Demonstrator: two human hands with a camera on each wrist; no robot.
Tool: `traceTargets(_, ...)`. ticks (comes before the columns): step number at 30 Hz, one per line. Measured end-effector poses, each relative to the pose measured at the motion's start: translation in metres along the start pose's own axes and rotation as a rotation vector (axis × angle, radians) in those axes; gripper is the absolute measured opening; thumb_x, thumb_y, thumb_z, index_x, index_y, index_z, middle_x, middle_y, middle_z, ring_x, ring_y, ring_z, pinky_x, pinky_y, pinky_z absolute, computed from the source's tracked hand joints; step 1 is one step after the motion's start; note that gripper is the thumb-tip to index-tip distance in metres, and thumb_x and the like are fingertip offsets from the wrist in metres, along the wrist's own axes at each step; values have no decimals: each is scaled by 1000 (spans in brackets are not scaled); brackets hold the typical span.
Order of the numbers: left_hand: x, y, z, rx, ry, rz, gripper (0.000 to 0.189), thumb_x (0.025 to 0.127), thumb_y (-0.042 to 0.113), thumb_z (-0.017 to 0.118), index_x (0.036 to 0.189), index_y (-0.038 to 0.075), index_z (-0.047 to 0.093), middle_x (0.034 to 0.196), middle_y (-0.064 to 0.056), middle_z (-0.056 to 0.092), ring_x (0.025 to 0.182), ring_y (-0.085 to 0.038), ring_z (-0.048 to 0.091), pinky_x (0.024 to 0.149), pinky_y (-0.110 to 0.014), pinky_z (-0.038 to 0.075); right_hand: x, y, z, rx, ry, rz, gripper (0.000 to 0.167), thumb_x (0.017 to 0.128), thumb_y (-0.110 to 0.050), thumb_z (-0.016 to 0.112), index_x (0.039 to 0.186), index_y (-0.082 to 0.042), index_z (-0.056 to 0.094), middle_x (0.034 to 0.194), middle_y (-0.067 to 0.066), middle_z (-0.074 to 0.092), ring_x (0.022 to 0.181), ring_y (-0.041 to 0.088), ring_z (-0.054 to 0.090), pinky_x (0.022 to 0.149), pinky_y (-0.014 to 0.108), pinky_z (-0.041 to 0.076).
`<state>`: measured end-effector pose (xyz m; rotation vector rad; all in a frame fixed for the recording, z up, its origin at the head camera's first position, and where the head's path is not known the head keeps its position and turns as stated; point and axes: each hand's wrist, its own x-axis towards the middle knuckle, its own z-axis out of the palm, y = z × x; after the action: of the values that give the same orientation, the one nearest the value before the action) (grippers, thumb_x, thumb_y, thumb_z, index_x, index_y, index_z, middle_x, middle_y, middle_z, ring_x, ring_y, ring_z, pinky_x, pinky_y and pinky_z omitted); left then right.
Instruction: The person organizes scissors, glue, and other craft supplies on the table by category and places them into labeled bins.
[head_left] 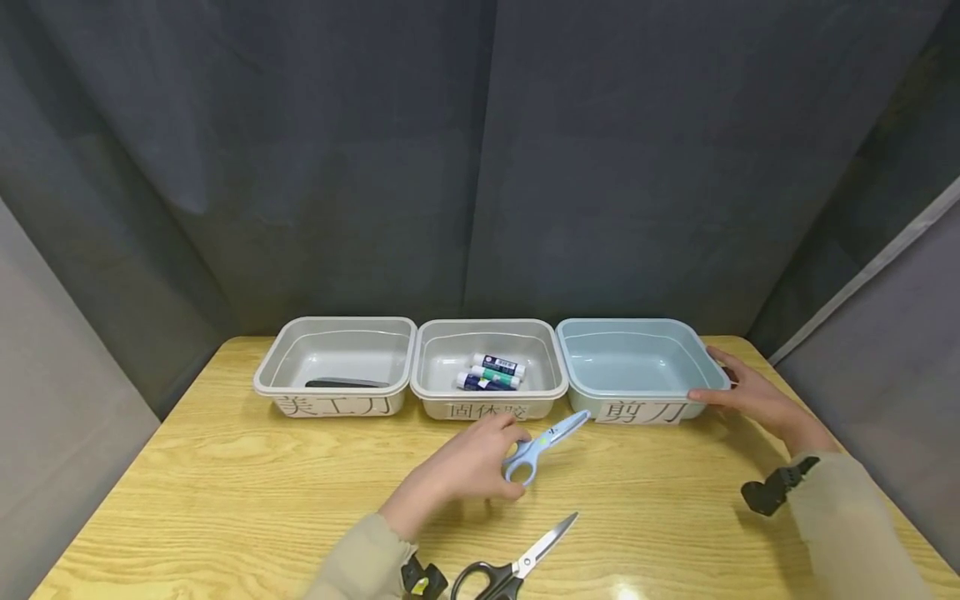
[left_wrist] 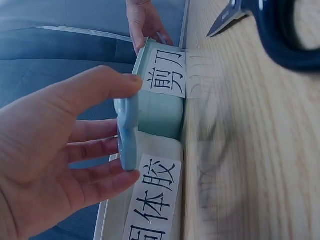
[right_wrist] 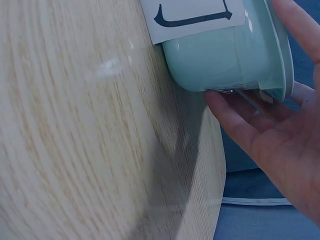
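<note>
My left hand [head_left: 474, 460] holds light blue scissors [head_left: 552, 435] by their handles, above the table in front of the middle bin. Their blades point toward the right-hand bin. In the left wrist view, thumb and fingertips pinch the blue handles [left_wrist: 128, 137]. My right hand [head_left: 761, 404] grips the right end of a light blue plastic bin [head_left: 583, 405], thumb at its front corner and fingers along the end wall [right_wrist: 210, 65]. Nearer to me, black-handled scissors [head_left: 536, 553] lie on the table, blades pointing away to the right.
A white bin [head_left: 414, 385] with several glue sticks [head_left: 495, 377] stands in the middle. Left of it, another white bin [head_left: 258, 385] contains a dark flat object [head_left: 347, 383]. All three carry paper labels. A dark curtain [head_left: 480, 167] hangs behind the wooden table [head_left: 225, 500].
</note>
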<state>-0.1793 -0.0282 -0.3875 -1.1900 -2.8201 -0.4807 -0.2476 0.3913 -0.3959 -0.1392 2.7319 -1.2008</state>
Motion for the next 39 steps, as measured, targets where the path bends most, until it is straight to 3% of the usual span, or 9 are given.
traceTargets(5, 5, 1, 0, -32, 7, -25, 57, 67, 34, 75, 117, 13, 58, 97, 5, 51, 81, -7, 45, 73, -21, 41, 2, 2, 0, 1, 7, -14, 94, 85, -33, 62, 146, -4, -3, 141, 34, 15, 119, 47, 29, 85, 54, 40)
traceTargets(9, 8, 2, 0, -54, 34, -32, 60, 68, 34, 75, 121, 14, 56, 103, 6, 55, 94, -10, 48, 84, -27, 42, 2, 4, 0, 18, 5, -40, 92, 85, -31, 62, 146, -3, -2, 141, 33, 15, 119, 47, 29, 84, 52, 40)
traceTargets(17, 17, 2, 3, -173, 151, -32, 63, 68, 35, 75, 124, 16, 53, 117, 5, 55, 110, -13, 48, 95, -32, 39, 0, 3, 1, 54, -4, -58, 92, 86, -27, 62, 145, -2, -3, 142, 33, 14, 120, 45, 28, 89, 54, 36)
traceTargets(26, 33, 4, 2, -255, 222, -68, 61, 67, 36, 76, 122, 17, 55, 113, 2, 56, 103, -14, 51, 86, -27, 42, 1, 4, 0, 53, -17, -63, 91, 86, -27, 61, 145, -3, -4, 142, 33, 14, 120, 46, 29, 87, 53, 38)
traceTargets(32, 45, 3, 4, -309, 213, -80, 60, 67, 33, 77, 121, 14, 56, 105, 5, 56, 95, -10, 57, 78, -17, 43, 1, 5, 0, 43, -21, -58, 92, 87, -28, 61, 145, -4, -5, 142, 33, 13, 120, 46, 30, 87, 53, 39)
traceTargets(39, 54, 1, 8, -348, 204, -99, 61, 66, 28, 78, 121, 13, 56, 105, 5, 56, 93, -10, 57, 78, -16, 43, 1, 6, 0, 41, -15, -44, 92, 87, -29, 61, 146, -6, -6, 143, 32, 11, 121, 46, 26, 91, 60, 32)
